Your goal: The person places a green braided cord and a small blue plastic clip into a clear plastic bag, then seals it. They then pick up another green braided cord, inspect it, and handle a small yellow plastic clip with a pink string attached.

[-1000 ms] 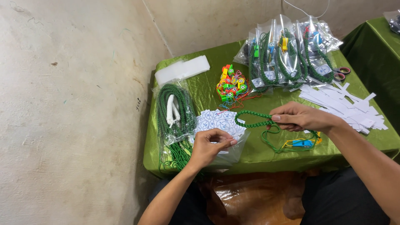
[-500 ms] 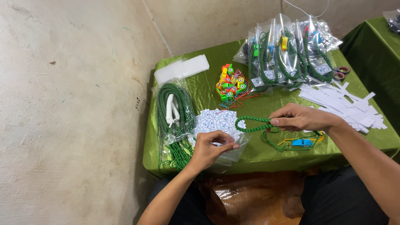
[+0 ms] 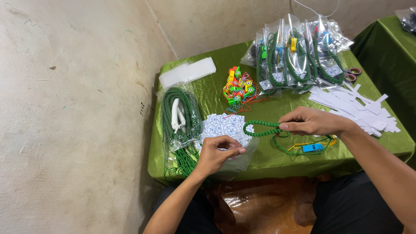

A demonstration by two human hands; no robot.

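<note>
Green braided cord (image 3: 261,128) pinched in right hand (image 3: 313,122), lying left-right across the bench (image 3: 277,160), loose looped end pointing at left hand (image 3: 216,154), that one curled closed over round white stickers (image 3: 223,125), forearm angled up from below, blue whistle (image 3: 313,147) nearby

A seated worker's bare left hand (image 3: 218,152) and right hand (image 3: 313,122) extend from uncovered forearms, with no sleeves, rings, watch or bracelets visible. Dark black trousers cover both legs below the edge of the frame.
</note>
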